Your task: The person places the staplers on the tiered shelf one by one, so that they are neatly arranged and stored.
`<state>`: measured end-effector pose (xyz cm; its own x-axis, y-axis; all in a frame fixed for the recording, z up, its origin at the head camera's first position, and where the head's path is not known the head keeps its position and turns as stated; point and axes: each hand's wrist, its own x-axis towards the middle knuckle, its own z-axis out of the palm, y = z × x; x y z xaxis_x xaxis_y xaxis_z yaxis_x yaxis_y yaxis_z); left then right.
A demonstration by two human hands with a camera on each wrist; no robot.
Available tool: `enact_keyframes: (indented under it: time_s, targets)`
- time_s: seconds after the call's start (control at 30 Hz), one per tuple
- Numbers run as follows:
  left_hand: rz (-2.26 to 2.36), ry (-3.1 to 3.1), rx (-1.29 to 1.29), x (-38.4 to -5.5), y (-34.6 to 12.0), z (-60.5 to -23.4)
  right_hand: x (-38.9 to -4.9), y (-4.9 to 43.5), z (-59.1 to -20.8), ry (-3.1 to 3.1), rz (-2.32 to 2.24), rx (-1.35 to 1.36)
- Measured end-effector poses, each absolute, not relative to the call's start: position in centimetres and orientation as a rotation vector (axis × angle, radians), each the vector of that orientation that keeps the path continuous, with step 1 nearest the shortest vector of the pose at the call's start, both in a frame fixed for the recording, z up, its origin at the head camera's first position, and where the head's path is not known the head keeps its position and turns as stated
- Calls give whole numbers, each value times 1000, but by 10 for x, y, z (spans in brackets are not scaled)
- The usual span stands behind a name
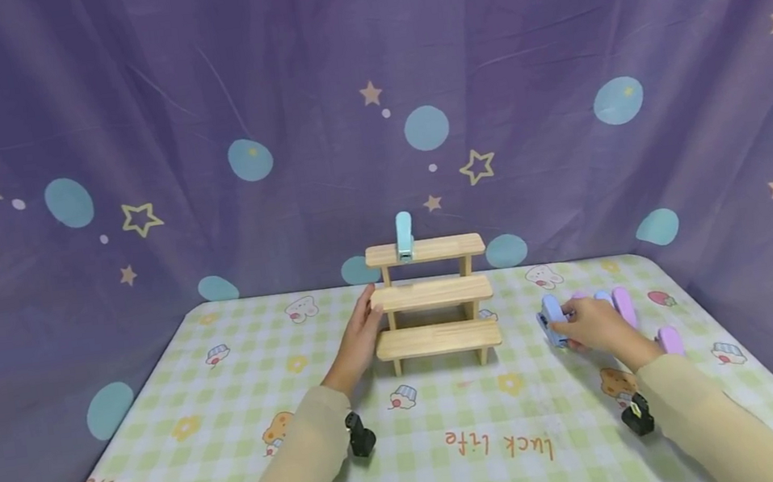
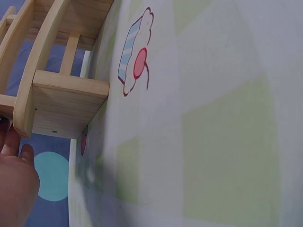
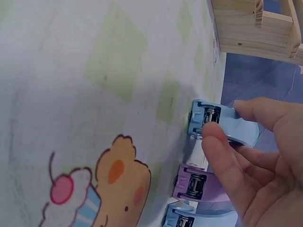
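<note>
A three-tier wooden stand [image 1: 432,294] stands near the back of the table. My left hand [image 1: 361,340] grips the left end of its middle tier; in the left wrist view, the fingers [image 2: 13,144] meet the board's end. A light teal stapler [image 1: 403,232] rests on the top tier, left of its middle. To the right of the stand, my right hand [image 1: 593,321] pinches a light blue stapler [image 3: 239,127] between thumb and fingers. That stapler stands upright at or just over the cloth. Beside it are a purple stapler [image 3: 189,184] and another blue stapler [image 3: 201,220].
More purple staplers stand behind and right of my right hand, one [image 1: 624,306] farther back and one [image 1: 670,340] by the wrist. A green checked cloth [image 1: 232,408] covers the table. A purple curtain [image 1: 305,64] hangs behind it.
</note>
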<state>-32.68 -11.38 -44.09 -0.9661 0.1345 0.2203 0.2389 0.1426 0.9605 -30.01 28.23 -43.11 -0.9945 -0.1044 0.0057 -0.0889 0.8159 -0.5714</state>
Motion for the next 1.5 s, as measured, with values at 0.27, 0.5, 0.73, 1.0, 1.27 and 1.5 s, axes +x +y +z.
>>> enact_keyframes:
  time_s: [0.27, 0.5, 0.73, 1.0, 1.27, 1.5]
  targets:
    - [-1966, -2321, -366, -326, -114, -439, -301, 284, -430, 2979, -884, -201]
    - [-1986, -2315, -401, -323, -114, -436, -299, 283, -429, 2967, -881, -175]
    - [-1962, -2315, -372, -326, -114, -440, -300, 282, -429, 2952, -882, -146]
    - [-1962, -2335, -362, -326, -114, -442, -299, 284, -430, 2957, -898, -172]
    - [-1970, -2325, -367, -326, -113, -441, -291, 282, -412, 2936, -963, -189]
    - [-1974, -2322, -370, -327, -114, -442, -291, 278, -384, 2970, -925, -239]
